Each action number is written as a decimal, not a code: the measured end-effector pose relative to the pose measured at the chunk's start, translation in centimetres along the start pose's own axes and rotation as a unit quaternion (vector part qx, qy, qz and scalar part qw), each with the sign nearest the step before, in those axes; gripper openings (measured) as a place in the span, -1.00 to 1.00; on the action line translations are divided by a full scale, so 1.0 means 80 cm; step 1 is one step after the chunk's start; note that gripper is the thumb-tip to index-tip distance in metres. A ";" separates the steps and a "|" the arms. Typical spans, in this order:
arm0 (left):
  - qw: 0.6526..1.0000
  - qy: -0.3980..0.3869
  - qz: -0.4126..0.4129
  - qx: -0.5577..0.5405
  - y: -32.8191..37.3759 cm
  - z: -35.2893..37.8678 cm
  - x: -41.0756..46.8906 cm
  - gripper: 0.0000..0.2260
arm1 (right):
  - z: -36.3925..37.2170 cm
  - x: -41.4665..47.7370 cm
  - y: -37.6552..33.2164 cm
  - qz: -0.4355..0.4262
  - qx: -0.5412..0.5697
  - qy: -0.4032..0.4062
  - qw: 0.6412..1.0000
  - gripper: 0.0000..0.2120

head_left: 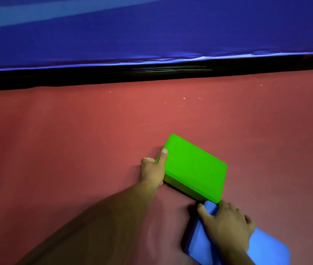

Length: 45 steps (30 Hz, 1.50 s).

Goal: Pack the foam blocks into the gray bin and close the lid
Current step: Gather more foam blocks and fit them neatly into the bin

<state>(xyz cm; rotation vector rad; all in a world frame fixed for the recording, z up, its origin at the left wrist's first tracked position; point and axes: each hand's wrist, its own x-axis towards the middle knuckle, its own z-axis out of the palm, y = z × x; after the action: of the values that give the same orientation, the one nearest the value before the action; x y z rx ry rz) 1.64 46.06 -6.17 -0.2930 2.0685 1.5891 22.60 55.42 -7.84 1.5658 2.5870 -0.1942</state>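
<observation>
A: Cloth (75, 140), red, fills mid-frame; no gray bin shows.

B: Green block (194, 169), center-right: your left hand (152, 172) clamps its left edge, likely to lift. Blue block (266, 245), lower right: your right hand (226, 224) grips across it.

Left hand (152, 172): bare forearm reaching forward from the lower left, thumb laid flat along the top edge of a green block (194, 167), the other fingers hidden behind its side; whether the grip is closed cannot be told. Right hand (226, 224): palm down, fingers spread and curled over the near end of a blue block (266, 247), slightly blurred, wrist leaving the lower edge.
</observation>
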 end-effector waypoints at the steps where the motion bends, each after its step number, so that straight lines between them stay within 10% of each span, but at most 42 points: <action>1: 1.000 0.011 0.007 -0.012 -0.001 -0.002 -0.004 -0.18 | -0.002 -0.001 0.000 -0.005 0.001 0.009 1.000 -0.22; 4: 0.997 0.051 0.054 -0.002 -0.023 -0.007 0.007 -0.01 | -0.009 -0.010 -0.003 -0.029 -0.004 0.014 0.999 -0.28; 14: 0.980 0.131 0.151 0.006 0.023 -0.099 -0.033 -0.36 | -0.037 -0.033 -0.010 -0.032 0.135 0.065 0.988 -0.46; 20: 0.963 0.080 0.237 0.100 0.016 -0.127 -0.084 -0.57 | -0.067 -0.044 -0.028 0.041 0.448 0.106 0.887 -0.55; 26: 0.957 -0.055 0.240 0.155 0.008 -0.122 -0.142 -0.22 | -0.084 -0.064 -0.054 0.060 0.604 0.138 0.783 -0.73; 30: 0.974 -0.123 0.190 0.027 0.007 -0.122 -0.153 -0.70 | -0.086 -0.066 -0.062 0.062 0.631 0.114 0.765 -0.74; 38: 0.989 -0.136 0.041 -0.047 0.019 -0.141 -0.186 -0.66 | -0.107 -0.072 -0.077 0.014 0.671 0.051 0.739 -0.76; 45: 0.981 -0.084 0.171 -0.022 0.068 -0.213 -0.195 -0.77 | -0.167 -0.092 -0.142 -0.052 0.703 0.074 0.705 -0.72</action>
<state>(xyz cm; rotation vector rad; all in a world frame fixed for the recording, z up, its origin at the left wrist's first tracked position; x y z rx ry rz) 7.82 29.40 9.59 0.1880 2.0326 1.7898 15.57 46.01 7.08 1.5568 2.5129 -2.6081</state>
